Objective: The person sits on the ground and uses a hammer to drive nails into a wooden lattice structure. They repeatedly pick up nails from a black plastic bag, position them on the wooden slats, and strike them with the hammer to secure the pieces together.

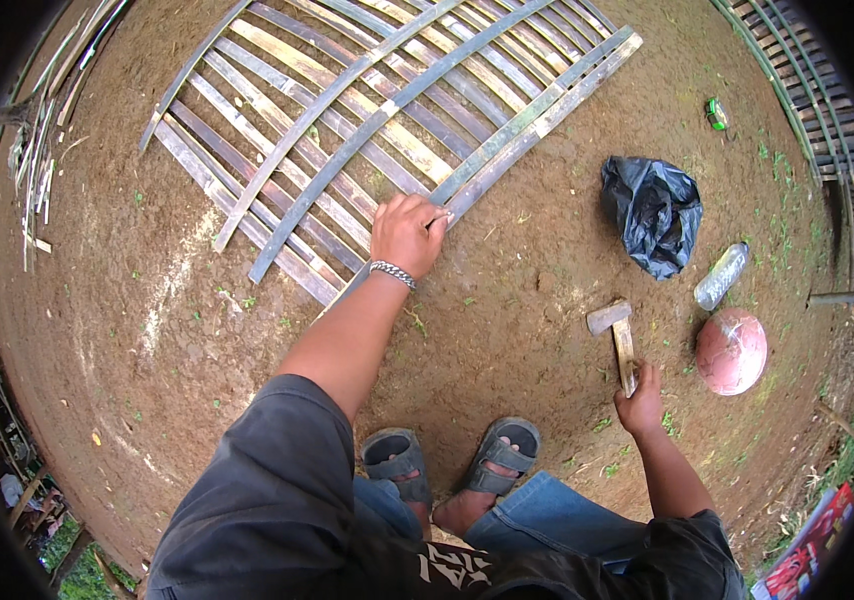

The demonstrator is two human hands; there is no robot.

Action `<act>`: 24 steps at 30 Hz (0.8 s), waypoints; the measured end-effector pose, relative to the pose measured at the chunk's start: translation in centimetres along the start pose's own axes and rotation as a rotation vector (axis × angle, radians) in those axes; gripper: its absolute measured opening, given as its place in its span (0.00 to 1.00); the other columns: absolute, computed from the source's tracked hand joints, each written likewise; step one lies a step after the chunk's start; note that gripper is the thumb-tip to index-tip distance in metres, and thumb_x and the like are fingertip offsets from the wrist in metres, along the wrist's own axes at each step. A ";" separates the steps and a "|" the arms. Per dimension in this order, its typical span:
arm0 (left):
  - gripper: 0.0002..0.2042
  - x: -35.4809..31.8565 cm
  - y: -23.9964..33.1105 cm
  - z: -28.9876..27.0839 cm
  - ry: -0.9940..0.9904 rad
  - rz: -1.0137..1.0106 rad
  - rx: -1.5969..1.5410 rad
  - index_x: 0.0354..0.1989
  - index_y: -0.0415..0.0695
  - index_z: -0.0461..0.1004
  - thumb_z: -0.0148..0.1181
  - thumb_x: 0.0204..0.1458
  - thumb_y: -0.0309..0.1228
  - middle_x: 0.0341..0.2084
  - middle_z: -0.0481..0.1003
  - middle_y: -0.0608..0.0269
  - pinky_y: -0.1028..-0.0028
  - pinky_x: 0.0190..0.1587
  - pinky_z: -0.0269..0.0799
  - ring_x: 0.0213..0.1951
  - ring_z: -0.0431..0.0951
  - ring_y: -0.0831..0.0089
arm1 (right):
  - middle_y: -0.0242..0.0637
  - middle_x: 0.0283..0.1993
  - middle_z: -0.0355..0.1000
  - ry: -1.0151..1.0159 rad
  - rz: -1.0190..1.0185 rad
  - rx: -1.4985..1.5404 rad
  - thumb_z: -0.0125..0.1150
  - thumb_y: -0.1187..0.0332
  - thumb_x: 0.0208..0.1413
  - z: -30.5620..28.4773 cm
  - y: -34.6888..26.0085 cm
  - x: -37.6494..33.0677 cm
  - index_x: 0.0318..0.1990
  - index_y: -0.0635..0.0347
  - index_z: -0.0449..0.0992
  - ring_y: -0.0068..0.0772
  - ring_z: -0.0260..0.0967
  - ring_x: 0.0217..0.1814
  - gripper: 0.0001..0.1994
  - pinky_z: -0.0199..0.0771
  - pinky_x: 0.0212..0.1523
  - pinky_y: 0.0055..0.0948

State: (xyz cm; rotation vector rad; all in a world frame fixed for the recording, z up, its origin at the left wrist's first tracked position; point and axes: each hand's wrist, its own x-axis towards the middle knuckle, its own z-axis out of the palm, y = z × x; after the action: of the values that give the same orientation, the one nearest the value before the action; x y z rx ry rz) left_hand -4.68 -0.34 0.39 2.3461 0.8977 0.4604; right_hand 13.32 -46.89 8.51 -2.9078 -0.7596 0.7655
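A lattice panel of split bamboo slats (pixel 367 110) lies flat on bare brown earth. My left hand (pixel 405 233), with a metal bracelet on the wrist, is closed on the near end of one long slat (pixel 507 140) at the panel's lower right corner. My right hand (pixel 639 402) grips the end of the wooden handle of a hammer (pixel 619 335), whose grey head rests on the ground. My sandalled feet (pixel 457 460) are planted on the dirt between both arms.
A crumpled black plastic bag (pixel 654 212), a plastic bottle (pixel 721 276), a worn pink ball (pixel 732 350) and a small green can (pixel 715 113) lie at the right. More bamboo strips (pixel 42 150) are heaped at the left; another slatted panel (pixel 827 110) lies at the upper right.
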 end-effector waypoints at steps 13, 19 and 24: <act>0.04 -0.2 -0.4 0.2 0.013 0.010 -0.025 0.30 0.46 0.85 0.69 0.51 0.32 0.34 0.81 0.66 0.60 0.52 0.68 0.44 0.77 0.62 | 0.56 0.49 0.68 0.048 0.115 -0.069 0.70 0.74 0.42 3.3 4.6 0.7 0.52 0.64 0.65 0.63 0.67 0.56 0.28 0.70 0.58 0.52; 0.04 -0.4 -0.7 -0.4 0.014 0.004 -0.004 0.30 0.47 0.85 0.69 0.51 0.32 0.33 0.81 0.67 0.62 0.51 0.68 0.43 0.76 0.63 | 0.54 0.42 0.68 0.003 0.156 0.131 0.66 0.73 0.47 1.4 1.1 -1.5 0.49 0.64 0.63 0.55 0.69 0.43 0.22 0.71 0.47 0.46; 0.04 -0.3 -0.3 0.2 0.010 0.001 -0.025 0.29 0.47 0.84 0.68 0.51 0.32 0.32 0.80 0.67 0.62 0.50 0.67 0.42 0.76 0.63 | 0.55 0.43 0.70 -0.144 0.004 0.463 0.60 0.73 0.60 0.5 -5.6 -1.4 0.54 0.62 0.65 0.46 0.73 0.44 0.17 0.73 0.45 0.40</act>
State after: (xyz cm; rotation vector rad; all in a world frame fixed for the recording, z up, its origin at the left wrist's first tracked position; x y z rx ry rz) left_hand -4.96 -0.44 0.05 2.3233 0.8904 0.4821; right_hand 9.44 -42.66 9.59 -2.4609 -0.5013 1.0051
